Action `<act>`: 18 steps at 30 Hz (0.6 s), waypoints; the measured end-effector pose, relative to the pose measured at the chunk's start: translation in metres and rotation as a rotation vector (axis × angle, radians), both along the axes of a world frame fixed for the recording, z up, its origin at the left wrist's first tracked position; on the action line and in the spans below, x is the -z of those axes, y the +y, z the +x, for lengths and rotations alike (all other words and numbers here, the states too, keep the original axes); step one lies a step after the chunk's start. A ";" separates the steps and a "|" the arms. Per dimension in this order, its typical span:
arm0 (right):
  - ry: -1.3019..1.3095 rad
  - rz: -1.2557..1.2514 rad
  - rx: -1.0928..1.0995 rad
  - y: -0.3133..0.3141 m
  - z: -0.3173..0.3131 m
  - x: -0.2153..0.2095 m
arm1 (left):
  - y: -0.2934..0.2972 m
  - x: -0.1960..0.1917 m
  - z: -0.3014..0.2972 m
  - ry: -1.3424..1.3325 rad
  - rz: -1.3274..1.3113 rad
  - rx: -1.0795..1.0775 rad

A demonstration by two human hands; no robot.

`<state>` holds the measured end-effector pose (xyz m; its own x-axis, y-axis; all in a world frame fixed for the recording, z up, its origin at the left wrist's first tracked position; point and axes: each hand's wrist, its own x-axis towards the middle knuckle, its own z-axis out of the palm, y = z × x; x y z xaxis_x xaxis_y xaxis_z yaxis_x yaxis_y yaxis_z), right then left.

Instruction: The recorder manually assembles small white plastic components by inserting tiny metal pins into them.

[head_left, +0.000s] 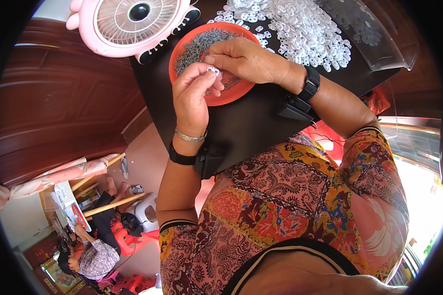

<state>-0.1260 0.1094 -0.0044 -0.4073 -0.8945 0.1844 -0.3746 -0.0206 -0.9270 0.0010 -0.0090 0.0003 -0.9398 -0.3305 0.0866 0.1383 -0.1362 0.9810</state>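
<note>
My left hand [191, 96] is closed, pinching a small white plastic piece with two holes [212, 71] between thumb and fingertips. It is above the near side of a round orange-red bowl [234, 96]. Small grey screw-like pieces [196, 53] fill much of the bowl. My right hand [246, 60] reaches over the bowl from the right, its thumb and forefinger pressed together just above the white piece. Whatever those fingertips hold is too small to make out. Beyond the bowl lies a large heap of similar white plastic pieces [307, 34].
A pink fan [133, 29] stands on the black table [155, 86] at the far left, close to the bowl. A clear plastic tray [386, 51] is at the far right. Another person [96, 258] sits at the lower left, beyond the table.
</note>
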 end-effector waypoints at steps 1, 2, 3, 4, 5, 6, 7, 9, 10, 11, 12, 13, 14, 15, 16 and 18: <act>0.072 0.016 0.006 0.000 0.000 -0.001 | -0.002 0.001 0.000 0.014 0.067 0.021; 0.145 0.032 0.011 0.000 0.000 -0.002 | -0.004 0.001 -0.001 0.028 0.134 0.041; 0.145 0.033 0.008 0.001 0.001 -0.004 | -0.007 0.001 -0.001 0.029 0.136 0.039; 0.168 0.032 0.021 0.002 0.003 -0.007 | -0.009 0.001 -0.001 0.021 0.191 0.063; 0.191 0.030 0.033 0.004 0.004 -0.009 | -0.010 0.001 -0.002 0.013 0.246 0.088; 0.193 0.032 0.033 0.004 0.003 -0.009 | -0.010 0.001 -0.002 0.014 0.249 0.088; 0.176 0.009 0.025 0.003 0.003 -0.009 | -0.011 0.001 -0.002 0.022 0.254 0.054; 0.161 -0.014 0.013 0.002 0.001 -0.009 | -0.012 -0.001 -0.001 0.031 0.260 0.017; 0.031 -0.057 0.001 0.003 -0.001 -0.011 | -0.011 -0.004 0.000 -0.015 0.191 -0.002; -0.100 -0.099 -0.010 0.003 -0.003 -0.012 | -0.011 -0.006 0.001 -0.060 0.122 -0.022; -0.145 -0.123 -0.022 0.003 -0.007 -0.012 | -0.009 -0.007 0.002 -0.059 0.124 -0.023; -0.143 -0.122 -0.023 0.002 -0.007 -0.012 | -0.006 -0.008 0.002 -0.072 0.084 -0.037; -0.222 -0.169 -0.026 0.001 -0.007 -0.011 | -0.004 -0.008 0.002 -0.085 0.045 -0.052; -0.300 -0.217 -0.030 0.000 -0.007 -0.011 | -0.003 -0.007 0.002 -0.084 0.045 -0.053; -0.300 -0.216 -0.031 0.000 -0.007 -0.011 | -0.003 -0.007 0.001 -0.066 0.040 -0.045; -0.273 -0.177 -0.023 0.001 -0.004 -0.012 | -0.002 -0.006 0.001 -0.048 0.035 -0.039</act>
